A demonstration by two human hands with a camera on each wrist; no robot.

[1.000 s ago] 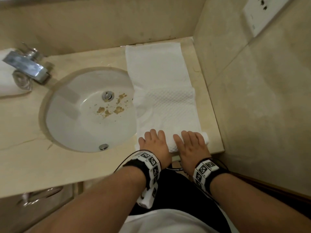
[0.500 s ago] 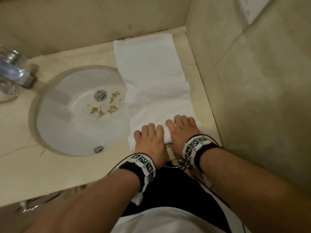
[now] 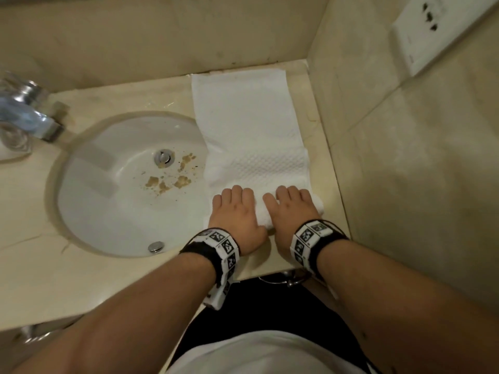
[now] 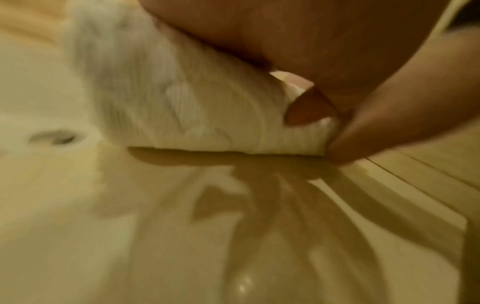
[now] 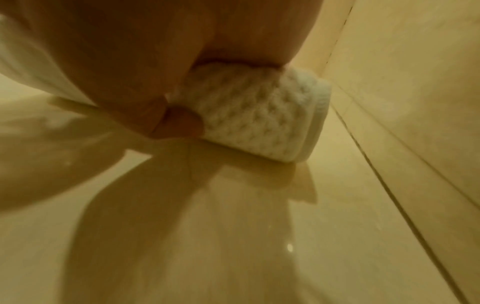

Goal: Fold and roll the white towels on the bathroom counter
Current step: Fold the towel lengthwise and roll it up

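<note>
A white towel (image 3: 251, 130) lies as a long strip on the beige counter (image 3: 135, 287), running from the back wall toward me. Its near end is rolled into a thick roll (image 3: 263, 214). My left hand (image 3: 233, 206) and right hand (image 3: 293, 205) sit side by side on top of the roll, fingers curved over it. In the left wrist view the thumb (image 4: 363, 139) presses the roll's (image 4: 207, 115) near side. The right wrist view shows the thumb (image 5: 182, 121) tucked against the waffle-textured roll (image 5: 259, 127), whose end sticks out past the hand.
A white oval sink (image 3: 108, 211) with brown crumbs near the drain sits just left of the towel. A chrome faucet (image 3: 29, 117) stands at the far left. A tiled wall (image 3: 405, 184) with an outlet plate (image 3: 437, 31) closes the right side.
Both hands have moved forward, away from the counter's front edge, with the roll under them. The roll has grown thicker and the flat part shorter.
</note>
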